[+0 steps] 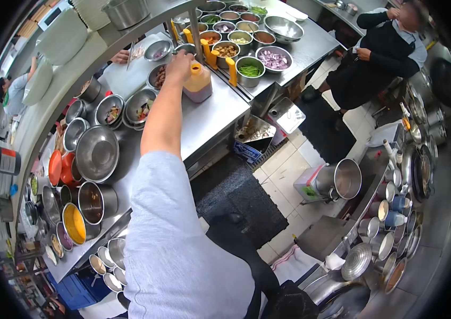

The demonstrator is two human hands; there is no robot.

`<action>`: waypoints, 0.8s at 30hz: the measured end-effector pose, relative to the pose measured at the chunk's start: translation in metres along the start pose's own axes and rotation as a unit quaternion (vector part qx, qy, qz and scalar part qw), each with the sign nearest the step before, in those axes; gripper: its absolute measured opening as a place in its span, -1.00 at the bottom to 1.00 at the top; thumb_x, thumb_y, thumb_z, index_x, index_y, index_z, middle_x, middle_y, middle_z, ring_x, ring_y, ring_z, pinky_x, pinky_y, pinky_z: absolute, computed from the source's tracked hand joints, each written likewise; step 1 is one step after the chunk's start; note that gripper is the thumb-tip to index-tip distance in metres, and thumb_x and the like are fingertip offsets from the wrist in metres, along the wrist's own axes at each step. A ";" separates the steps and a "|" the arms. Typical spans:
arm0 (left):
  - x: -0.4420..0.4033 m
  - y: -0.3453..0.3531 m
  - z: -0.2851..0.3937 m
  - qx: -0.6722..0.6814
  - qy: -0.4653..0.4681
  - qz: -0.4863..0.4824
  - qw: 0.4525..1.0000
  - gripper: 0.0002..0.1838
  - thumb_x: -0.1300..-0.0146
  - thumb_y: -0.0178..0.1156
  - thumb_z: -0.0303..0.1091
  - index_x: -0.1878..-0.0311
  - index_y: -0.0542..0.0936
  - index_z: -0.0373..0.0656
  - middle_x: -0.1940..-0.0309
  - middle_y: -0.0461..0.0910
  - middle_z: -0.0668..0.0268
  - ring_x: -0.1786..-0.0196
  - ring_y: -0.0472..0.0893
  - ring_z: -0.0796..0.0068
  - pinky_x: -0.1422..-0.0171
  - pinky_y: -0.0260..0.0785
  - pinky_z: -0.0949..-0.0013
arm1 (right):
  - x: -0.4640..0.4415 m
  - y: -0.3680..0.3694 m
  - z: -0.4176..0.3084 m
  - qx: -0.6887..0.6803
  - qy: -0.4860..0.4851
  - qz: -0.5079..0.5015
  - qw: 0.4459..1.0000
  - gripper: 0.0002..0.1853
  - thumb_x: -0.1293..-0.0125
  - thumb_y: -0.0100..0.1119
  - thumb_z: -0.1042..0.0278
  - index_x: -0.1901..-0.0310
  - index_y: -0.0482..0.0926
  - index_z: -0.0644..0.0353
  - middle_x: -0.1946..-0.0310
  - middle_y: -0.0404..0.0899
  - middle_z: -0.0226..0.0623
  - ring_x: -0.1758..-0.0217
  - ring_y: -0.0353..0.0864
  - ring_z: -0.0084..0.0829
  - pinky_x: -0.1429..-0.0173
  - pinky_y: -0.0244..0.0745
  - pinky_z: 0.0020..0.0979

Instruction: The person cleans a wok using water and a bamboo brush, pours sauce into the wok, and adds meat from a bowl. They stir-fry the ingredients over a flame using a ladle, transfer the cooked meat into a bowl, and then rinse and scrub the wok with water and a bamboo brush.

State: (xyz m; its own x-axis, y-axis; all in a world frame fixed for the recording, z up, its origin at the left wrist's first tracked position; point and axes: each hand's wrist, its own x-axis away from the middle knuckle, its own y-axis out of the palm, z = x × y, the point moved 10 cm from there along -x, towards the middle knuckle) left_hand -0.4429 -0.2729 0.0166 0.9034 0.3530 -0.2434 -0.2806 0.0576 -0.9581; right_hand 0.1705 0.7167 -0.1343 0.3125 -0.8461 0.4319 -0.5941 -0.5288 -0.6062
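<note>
My left hand (179,67) reaches far across the steel counter, its back towards me and its fingers curled. The fingertips are hidden, so what they grip is not clear. A small metal bowl (186,48) is just beyond the fingers. Left of the hand is a metal bowl of brown meat pieces (158,77). On its right stands a clear squeeze bottle (199,85) with a yellow top and orange-brown contents. Under my forearm are metal bowls with mixed cut vegetables (143,110). My right hand is out of view.
Bowls of chopped red onion (274,58) and green vegetables (250,69) stand beyond yellow-handled tools (232,72). Another person's hand (121,57) is by a white cutting board (129,74). A co-worker (374,64) stands right. A tall pot (347,179) rises above the floor.
</note>
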 end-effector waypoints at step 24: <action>0.291 0.035 0.308 0.642 0.121 -0.276 0.705 -0.58 -0.45 0.38 -0.31 -0.25 0.54 -0.32 -0.17 0.60 0.16 -0.20 0.61 0.35 -0.40 0.47 0.20 | 0.112 -0.166 0.140 0.116 -0.010 0.261 0.958 -0.33 -0.39 0.26 0.36 -0.54 0.38 0.01 -0.17 0.66 0.27 -0.30 0.63 0.25 -0.37 0.51 -0.02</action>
State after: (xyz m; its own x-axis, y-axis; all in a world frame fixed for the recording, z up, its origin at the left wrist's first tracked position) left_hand -0.2894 0.1199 -0.0409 0.9751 -0.2147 -0.0555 0.2133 0.9765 -0.0296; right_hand 0.4085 0.7004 -0.0788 0.0336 -0.9993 0.0185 -0.4929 -0.0327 -0.8695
